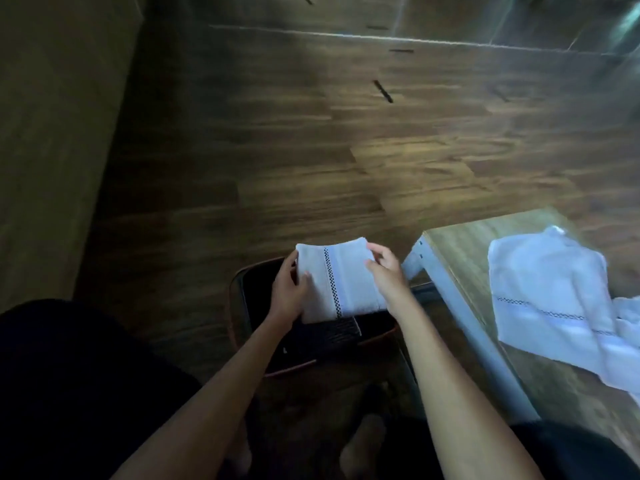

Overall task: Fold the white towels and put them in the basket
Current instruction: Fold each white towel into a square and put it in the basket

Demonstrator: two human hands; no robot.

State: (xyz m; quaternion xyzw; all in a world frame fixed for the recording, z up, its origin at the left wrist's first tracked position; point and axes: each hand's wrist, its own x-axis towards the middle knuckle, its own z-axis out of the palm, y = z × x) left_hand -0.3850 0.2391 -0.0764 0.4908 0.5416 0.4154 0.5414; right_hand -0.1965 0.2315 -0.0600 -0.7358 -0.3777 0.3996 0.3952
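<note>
Hovering over the dark basket [239, 306], a folded white towel [337, 282] with a black checkered stripe is held between both hands. The left hand [289, 294] grips its left edge, thumb on top, and the right hand [388, 271] pinches its right edge with curled fingers. The basket stands on the wooden floor [277, 150], its reddish rim framing a dim interior, where something dark and ribbed lies, too shadowed to name. To the right, on a light wooden table [464, 251] with a white frame, an unfolded white towel [547, 299] lies spread and rumpled.
</note>
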